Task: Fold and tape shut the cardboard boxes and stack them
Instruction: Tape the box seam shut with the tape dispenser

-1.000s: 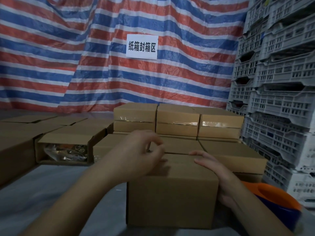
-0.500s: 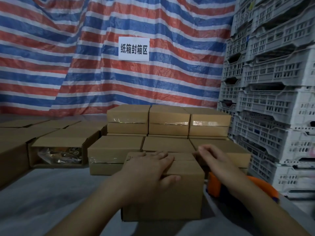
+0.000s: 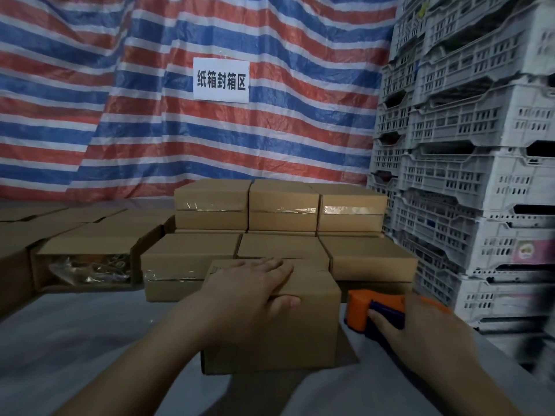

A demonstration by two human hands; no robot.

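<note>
Cardboard box (image 3: 303, 322), plain brown, flaps folded flat under left hand (image 3: 250, 291).

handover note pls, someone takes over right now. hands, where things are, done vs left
Left hand: flat on top of the front box, holding the flaps down.
Right hand: reaching to the orange tape dispenser right of the box, fingers on it; grip not clear.
Done: taped boxes stacked behind.
Left: tape the front box, stack it; open box at left not yet closed.
</note>
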